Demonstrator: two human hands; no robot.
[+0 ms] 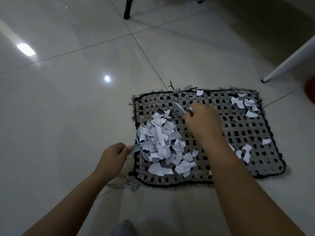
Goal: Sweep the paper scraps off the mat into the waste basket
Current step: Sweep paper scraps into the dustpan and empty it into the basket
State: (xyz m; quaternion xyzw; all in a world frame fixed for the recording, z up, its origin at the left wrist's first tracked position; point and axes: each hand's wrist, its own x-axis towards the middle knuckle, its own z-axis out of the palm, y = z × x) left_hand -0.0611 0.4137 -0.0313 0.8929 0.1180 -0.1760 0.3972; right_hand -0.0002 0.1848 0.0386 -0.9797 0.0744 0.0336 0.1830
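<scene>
The left hand point(113, 156) grips the handle of a pale blue dustpan point(143, 150) heaped with paper scraps point(161, 142), at the near left edge of the woven mat point(238, 133) on the tiled floor point(68, 99). Just beyond, the right hand point(202, 121) clasps a small brush point(179, 108) over the mat's middle. More scraps lie along its right side and far right corner.

This looks like a room in a home. The floor point(68, 99) has large glossy tiles, a woven mat point(238, 126) lies on it, and a furniture leg point(127, 9) stands nearby.
</scene>
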